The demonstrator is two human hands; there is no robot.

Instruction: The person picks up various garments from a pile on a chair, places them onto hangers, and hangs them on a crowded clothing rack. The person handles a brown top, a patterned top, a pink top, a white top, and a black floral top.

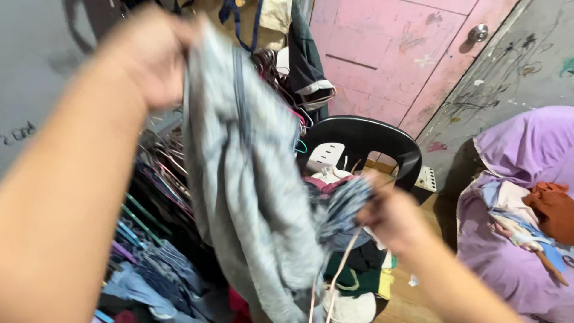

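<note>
Two hands hold one grey garment [239, 179] up in the air in front of the person. The left hand [152, 57] is raised high, its grip clamped on the garment's top edge, so the cloth hangs down with its long axis near vertical. The right hand [391, 218] sits lower and to the right, its grip closed on a bunched part of the same cloth, probably a sleeve or hem, though blur hides which. From the right hand the bulk of the garment lies up and to the left. Behind it stands a black plastic chair [388, 146] heaped with clothes, by a pink door [388, 54]. Hangers [161, 161] and folded clothes crowd the lower left; a purple cloth bundle [526, 155] lies at right.
</note>
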